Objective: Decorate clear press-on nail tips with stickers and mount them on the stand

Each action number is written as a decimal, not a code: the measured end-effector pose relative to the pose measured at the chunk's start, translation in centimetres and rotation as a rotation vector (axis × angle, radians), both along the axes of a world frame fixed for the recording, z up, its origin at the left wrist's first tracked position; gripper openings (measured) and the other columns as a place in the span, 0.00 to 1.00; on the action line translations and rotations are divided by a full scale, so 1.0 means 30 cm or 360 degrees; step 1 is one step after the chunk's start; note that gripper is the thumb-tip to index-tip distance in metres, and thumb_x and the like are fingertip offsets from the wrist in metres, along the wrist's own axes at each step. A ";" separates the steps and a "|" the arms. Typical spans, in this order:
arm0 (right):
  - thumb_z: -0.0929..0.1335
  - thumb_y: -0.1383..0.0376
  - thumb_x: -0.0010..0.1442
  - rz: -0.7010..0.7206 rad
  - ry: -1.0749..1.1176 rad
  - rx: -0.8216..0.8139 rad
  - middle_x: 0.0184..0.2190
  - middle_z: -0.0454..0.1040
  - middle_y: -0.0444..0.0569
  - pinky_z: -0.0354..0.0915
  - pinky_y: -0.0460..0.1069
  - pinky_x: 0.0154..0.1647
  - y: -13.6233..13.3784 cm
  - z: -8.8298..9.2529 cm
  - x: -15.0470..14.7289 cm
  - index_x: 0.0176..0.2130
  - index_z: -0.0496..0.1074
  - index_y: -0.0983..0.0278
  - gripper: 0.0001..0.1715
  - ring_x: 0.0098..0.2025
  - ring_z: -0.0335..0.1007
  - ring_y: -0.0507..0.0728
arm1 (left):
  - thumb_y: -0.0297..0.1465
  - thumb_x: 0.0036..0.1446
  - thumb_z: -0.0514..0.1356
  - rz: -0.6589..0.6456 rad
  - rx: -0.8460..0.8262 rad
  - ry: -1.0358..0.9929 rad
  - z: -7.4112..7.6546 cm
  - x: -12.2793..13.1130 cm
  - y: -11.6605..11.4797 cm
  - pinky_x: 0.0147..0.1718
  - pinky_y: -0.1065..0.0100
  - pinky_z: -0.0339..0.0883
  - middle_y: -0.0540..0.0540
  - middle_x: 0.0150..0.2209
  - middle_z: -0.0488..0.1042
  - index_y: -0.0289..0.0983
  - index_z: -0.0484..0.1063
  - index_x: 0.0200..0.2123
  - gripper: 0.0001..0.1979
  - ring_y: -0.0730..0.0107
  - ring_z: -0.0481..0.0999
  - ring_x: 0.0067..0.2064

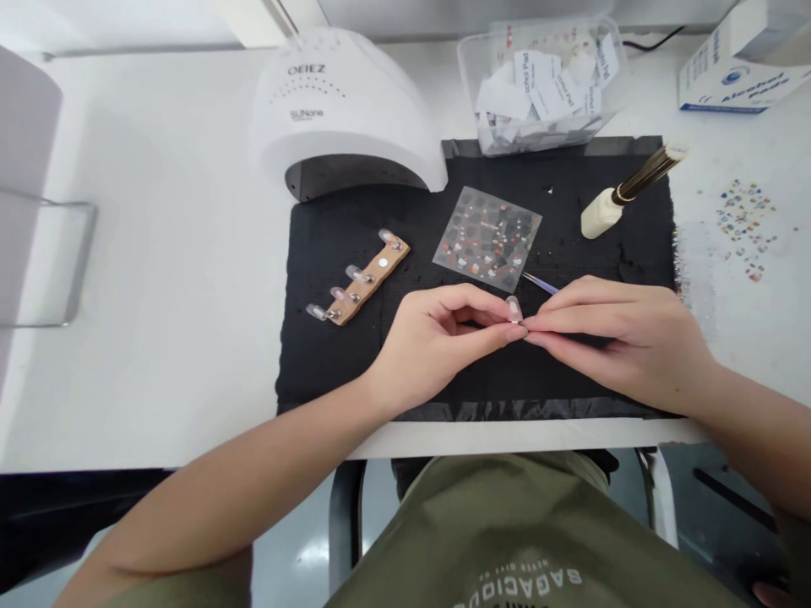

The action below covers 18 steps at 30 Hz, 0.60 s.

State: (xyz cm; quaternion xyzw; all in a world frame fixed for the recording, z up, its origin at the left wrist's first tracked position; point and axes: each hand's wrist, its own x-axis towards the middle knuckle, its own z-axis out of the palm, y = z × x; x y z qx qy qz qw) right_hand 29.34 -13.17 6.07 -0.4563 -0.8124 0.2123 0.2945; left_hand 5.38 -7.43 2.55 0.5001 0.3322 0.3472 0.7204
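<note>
A clear, pale-tipped false nail (514, 307) stands upright between the fingertips of my left hand (431, 342), which is closed on it by thumb and forefinger. My right hand (624, 338) pinches at the nail's lower end, where a small metallic bit shows; its fingertips touch those of my left hand. Just beyond the hands lies a clear nail sticker sheet (487, 238) with small red and white designs. The tip of purple tweezers (541, 285) pokes out beside my right fingers. To the left, a wooden nail holder (371, 283) carries several false nails on metal studs.
A white nail lamp (345, 110) stands at the back left of the black mat (355, 371). Behind are a plastic bin (485, 139) of alcohol pads and an alcohol pad box (728, 76). At right are a cream polish bottle (601, 214) and scattered rhinestones (748, 219).
</note>
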 end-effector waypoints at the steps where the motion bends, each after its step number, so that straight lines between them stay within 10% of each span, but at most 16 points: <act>1: 0.73 0.69 0.77 -0.0001 0.0031 -0.0026 0.43 0.91 0.46 0.82 0.48 0.45 0.000 -0.001 -0.001 0.46 0.87 0.58 0.10 0.41 0.88 0.55 | 0.24 0.48 0.87 0.0003 -0.0019 -0.0009 0.002 0.001 0.002 0.43 0.78 0.85 0.51 0.38 0.91 0.42 0.92 0.36 0.14 0.76 0.89 0.38; 18: 0.78 0.67 0.74 -0.0176 0.0156 0.0169 0.41 0.91 0.42 0.83 0.45 0.41 -0.003 -0.018 -0.030 0.45 0.87 0.55 0.05 0.38 0.88 0.52 | 0.30 0.60 0.84 -0.0015 -0.0545 -0.0293 0.023 0.004 -0.058 0.43 0.85 0.85 0.53 0.40 0.92 0.44 0.92 0.38 0.07 0.81 0.92 0.40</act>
